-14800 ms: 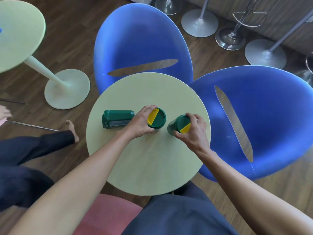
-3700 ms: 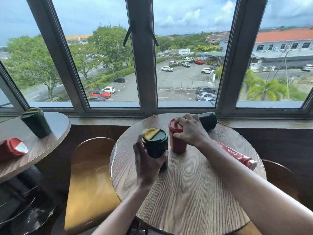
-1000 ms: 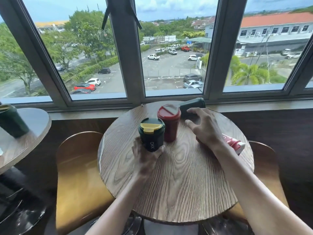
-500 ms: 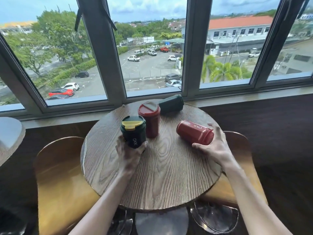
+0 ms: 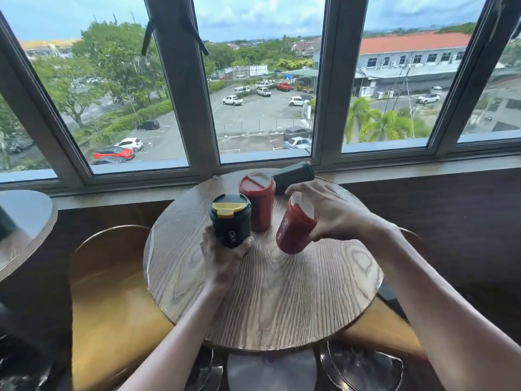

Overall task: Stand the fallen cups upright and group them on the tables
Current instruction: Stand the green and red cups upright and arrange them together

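Fingers (image 5: pixel 303 190) of the right hand (image 5: pixel 335 213) wrap the upper part of a red cup (image 5: pixel 293 230), clamped on it from above and the right; cup is tilted, top leaning toward the hand, bottom edge low over the round wooden table (image 5: pixel 282 300), can't tell if it's touching. Left hand (image 5: pixel 222 258) grips the base of a dark green cup (image 5: pixel 230 224) with a yellow lid, fingers closed around its near side; that cup is upright on the table. Second red cup (image 5: pixel 258 203) stands upright just behind and right of the green one, nearly touching it. Another dark green cup (image 5: pixel 294 176) lies on its side at the far table edge by the window frame (image 5: pixel 183 108), just behind the upright red one. Tilted red cup sits right of the upright pair, near but apart. Edge of another wooden table (image 5: pixel 25 221) at far left. Yellow-brown chairs (image 5: pixel 110 292) below the table on both sides.
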Tool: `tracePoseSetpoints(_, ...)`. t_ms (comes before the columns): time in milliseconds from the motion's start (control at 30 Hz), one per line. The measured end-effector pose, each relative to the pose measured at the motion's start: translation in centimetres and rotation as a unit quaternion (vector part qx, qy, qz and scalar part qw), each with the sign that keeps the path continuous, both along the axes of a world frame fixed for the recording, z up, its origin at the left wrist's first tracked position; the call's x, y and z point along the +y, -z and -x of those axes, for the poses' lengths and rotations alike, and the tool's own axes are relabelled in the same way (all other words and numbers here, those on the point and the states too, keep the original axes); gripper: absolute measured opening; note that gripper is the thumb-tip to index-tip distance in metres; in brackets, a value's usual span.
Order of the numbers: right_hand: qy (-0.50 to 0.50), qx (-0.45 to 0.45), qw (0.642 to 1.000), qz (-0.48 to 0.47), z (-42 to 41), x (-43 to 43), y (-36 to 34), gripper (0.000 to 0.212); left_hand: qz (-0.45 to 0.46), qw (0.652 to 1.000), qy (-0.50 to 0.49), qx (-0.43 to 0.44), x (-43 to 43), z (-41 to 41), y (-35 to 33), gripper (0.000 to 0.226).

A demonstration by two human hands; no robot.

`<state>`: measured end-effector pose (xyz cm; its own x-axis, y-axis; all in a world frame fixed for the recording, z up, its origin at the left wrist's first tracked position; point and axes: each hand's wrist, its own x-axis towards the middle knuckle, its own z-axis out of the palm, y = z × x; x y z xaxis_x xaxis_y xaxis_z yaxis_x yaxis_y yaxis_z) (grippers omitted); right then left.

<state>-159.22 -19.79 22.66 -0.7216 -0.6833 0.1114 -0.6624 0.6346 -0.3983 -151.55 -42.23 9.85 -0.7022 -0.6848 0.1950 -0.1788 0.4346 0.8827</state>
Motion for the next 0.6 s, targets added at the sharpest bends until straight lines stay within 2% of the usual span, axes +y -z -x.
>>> tracePoseSetpoints(67, -0.055, 0.006, 0.997, -0.050, 0.8, -1.6, -0.5, 0.103, 0.005, 1.000, 0.010, 0.028, 0.0, -0.1, 0.2, 0.073)
tracePoseSetpoints(133, -0.086, -0.004, 0.992, -0.092, 1.3, -2.8, -1.1, 0.098, 0.007, 1.000, 0.013, 0.022, 0.1, -0.4, 0.2, 0.069)
tracePoseSetpoints(200, -0.115, -0.010, 0.987, -0.110, 1.6, -3.8, -1.8, 0.093, 0.010, 0.999, 0.015, 0.027, 0.0, -0.4, 0.2, 0.069)
tracePoseSetpoints(300, -0.137, -0.029, 0.981, -0.137, 2.0, -4.8, -1.4, 0.098, 0.017, 0.999, 0.018, 0.024, -0.2, -0.4, 0.5, 0.072)
tracePoseSetpoints(467, -0.108, -0.038, 0.989, -0.090, 2.3, -4.3, 0.4, 0.103, 0.018, 1.000, 0.011, 0.022, -0.2, -0.2, 0.4, 0.075)
tracePoseSetpoints(600, -0.100, -0.061, 0.993, 0.026, 1.7, -3.3, 2.8, 0.099, 0.019, 1.000, 0.010, 0.022, -0.2, -0.2, 0.4, 0.075)
